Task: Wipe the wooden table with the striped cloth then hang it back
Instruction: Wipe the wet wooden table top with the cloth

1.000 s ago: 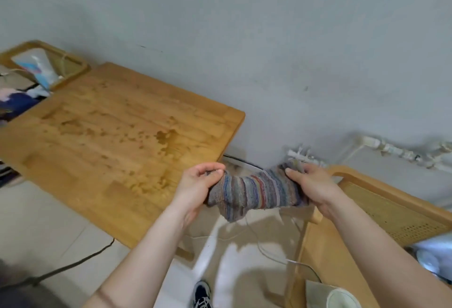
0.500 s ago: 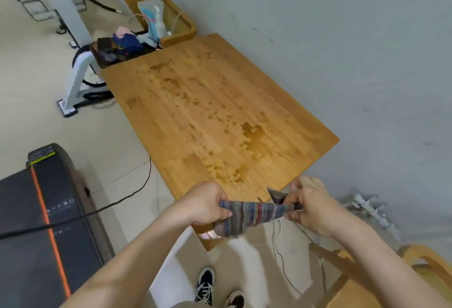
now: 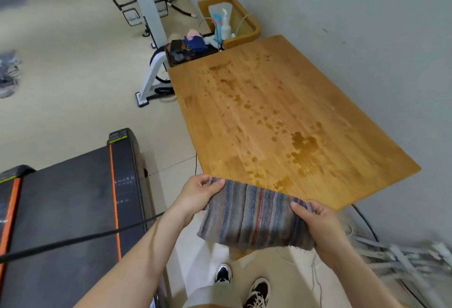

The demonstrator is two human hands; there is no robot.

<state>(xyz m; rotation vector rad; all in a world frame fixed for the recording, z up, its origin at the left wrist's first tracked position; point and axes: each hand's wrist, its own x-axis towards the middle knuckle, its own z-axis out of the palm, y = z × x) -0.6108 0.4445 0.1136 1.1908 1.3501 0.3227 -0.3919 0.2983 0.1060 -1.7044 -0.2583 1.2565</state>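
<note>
The striped cloth (image 3: 254,217) is spread flat between my hands, just above the near corner of the wooden table (image 3: 281,117). My left hand (image 3: 198,195) pinches its far left corner. My right hand (image 3: 315,219) grips its right edge. The tabletop carries many wet spots and a larger puddle (image 3: 303,142) near its right side. The cloth's far edge overlaps the table's near corner.
A black treadmill (image 3: 73,210) lies to the left with a cable across it. A wooden tray (image 3: 232,21) with bottles and a dark box of items stand beyond the table's far end. The grey wall runs along the table's right. My shoes (image 3: 242,283) are below.
The cloth, stretched into a twisted band half a second ago, is now opened out flat. My view has swung down and left, showing the whole table and the treadmill.
</note>
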